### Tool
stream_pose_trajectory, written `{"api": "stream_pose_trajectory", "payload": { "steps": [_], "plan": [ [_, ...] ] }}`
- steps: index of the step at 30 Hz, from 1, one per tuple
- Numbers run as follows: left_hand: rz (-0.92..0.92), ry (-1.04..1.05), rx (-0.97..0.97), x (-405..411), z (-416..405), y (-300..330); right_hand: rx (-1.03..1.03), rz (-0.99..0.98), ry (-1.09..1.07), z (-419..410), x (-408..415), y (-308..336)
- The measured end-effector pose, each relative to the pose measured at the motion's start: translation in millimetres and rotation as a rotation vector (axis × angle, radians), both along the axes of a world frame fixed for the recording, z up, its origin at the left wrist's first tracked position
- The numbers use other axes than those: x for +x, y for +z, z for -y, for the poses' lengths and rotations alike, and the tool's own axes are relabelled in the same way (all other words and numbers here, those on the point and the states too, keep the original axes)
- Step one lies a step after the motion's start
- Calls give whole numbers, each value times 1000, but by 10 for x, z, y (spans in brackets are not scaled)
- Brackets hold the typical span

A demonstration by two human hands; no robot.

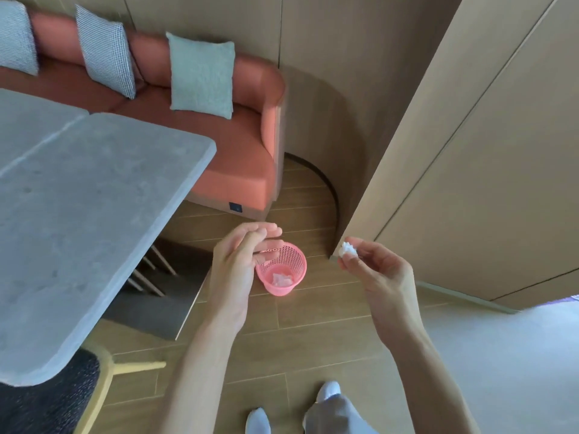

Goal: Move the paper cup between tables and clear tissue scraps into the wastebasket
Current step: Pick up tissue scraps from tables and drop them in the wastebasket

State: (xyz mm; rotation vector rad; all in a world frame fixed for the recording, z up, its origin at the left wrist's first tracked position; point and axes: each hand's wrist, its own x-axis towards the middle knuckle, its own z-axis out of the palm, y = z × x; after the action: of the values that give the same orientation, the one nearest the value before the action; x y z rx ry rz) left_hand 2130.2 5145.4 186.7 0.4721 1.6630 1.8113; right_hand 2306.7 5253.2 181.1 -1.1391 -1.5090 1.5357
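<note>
The wastebasket (281,268) below me is pink, its wall a mesh of tiny holes, and the tissue (282,279) inside looks pale through it. The scrap (348,249) my right hand (377,270) pinches is white. My desk (78,214) is mottled grey. The sofa (238,145) is coral red, with one plain pale-green cushion (202,75) and two in a fine blue-and-white check (105,51). The floor (313,333) is light brown wood planks, the wall (488,151) tan. My socks (328,390) are white, my trousers (332,415) grey.
</note>
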Motion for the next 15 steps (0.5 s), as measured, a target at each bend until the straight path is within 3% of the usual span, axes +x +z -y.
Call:
{"api": "stream_pose_trajectory", "payload": {
  "steps": [6, 11, 15],
  "plan": [
    [124, 165, -127, -331, -860, -608, -55, 118, 161, -1116, -643, -686],
    [234, 312, -288, -542, -1583, -1395, -151, 343, 343, -2029, -1200, -1575],
    [283, 278, -474, -548, -2056, -2065, -307, 477, 361, -2426, -1485, -2230]
  ]
}}
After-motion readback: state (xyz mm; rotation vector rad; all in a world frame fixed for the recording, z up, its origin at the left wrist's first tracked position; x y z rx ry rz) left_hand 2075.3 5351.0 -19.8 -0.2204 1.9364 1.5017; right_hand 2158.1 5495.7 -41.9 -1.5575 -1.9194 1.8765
